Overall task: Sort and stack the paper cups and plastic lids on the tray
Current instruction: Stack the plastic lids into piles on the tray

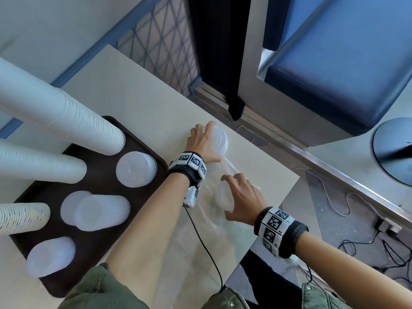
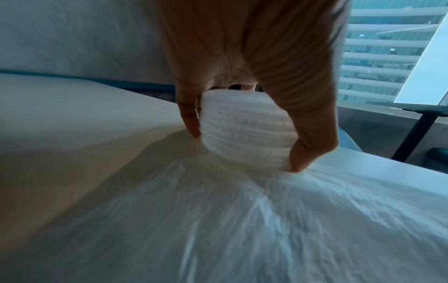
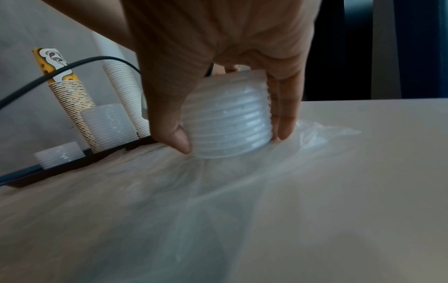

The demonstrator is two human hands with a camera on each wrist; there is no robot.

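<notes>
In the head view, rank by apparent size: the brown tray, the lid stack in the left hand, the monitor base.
1. Brown tray
2. Monitor base, cut off by the frame
3. Lid stack held by the left hand

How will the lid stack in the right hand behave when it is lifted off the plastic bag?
The lid stack looks light: thin translucent plastic. Its ribbed sides should steady the right hand's grip. The lids seem nested, so they may separate if squeezed unevenly.

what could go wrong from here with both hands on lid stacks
The left hand and right hand each grip a loose stack of lids over a crinkled plastic bag; lids could slip apart. Carrying them to the tray risks knocking the tall cup stacks.
</notes>
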